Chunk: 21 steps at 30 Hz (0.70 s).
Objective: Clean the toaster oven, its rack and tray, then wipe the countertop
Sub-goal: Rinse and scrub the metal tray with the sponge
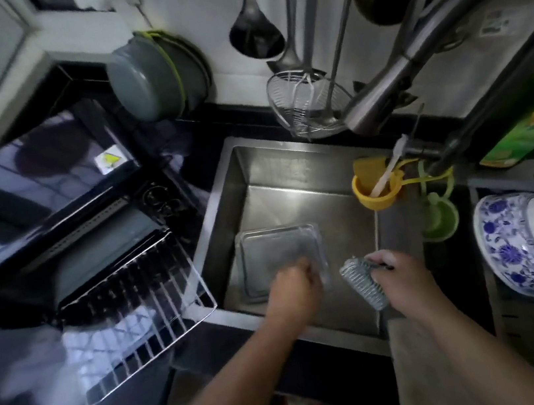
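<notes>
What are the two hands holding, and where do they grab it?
The left hand grips the tray in the sink at its near right corner. The right hand holds a scrubber by its upper end.

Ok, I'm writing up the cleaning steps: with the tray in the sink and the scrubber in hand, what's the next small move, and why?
Probably bring the scrubber in the right hand over onto the tray and start scrubbing. The tray lies flat in the sink, the left hand grips its near corner, and the scrubber hangs just beside it, apart from it.

Home kitchen — steel sink (222,188), hung ladle (254,30), toaster oven (48,186).
</notes>
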Tool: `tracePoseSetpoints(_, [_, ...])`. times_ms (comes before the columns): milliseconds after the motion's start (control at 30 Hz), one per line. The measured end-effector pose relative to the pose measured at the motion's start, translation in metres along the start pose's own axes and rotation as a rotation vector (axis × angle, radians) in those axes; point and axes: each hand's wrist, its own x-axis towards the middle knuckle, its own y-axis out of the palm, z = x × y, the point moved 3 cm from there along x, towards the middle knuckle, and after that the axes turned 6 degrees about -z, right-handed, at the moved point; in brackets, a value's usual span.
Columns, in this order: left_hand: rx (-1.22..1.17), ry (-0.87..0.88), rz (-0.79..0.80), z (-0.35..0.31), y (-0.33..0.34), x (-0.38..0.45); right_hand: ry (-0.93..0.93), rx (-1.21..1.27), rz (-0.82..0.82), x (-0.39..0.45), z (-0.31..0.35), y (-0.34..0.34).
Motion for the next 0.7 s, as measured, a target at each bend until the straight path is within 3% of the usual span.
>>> tracePoseSetpoints(100, [-0.425,-0.207,-0.26,0.033,-0.05,-0.077,0.029,0.102,0.057,-0.011,0.014,0.041])
tracePoseSetpoints(267, [-1.312,-0.886,-0.671,0.137,-0.092,-0.189,0.177,0.15,0.222,-0.033,0.037,0.12])
tracePoseSetpoints(367, [-1.436,-0.978,-0.818,0.18,-0.105,-0.21,0.125,-0.032,0.359,-0.047,0.059,0.166])
tracePoseSetpoints(467, [-1.504,-1.009,-0.866,0.201,-0.115,-0.199,0.018,-0.09,0.477,-0.056,0.074,0.208])
tracePoseSetpoints(700, [-1.366,-0.998,-0.92,0.246,-0.124,-0.18,-0.097,-0.139,0.462,-0.056,0.08,0.235])
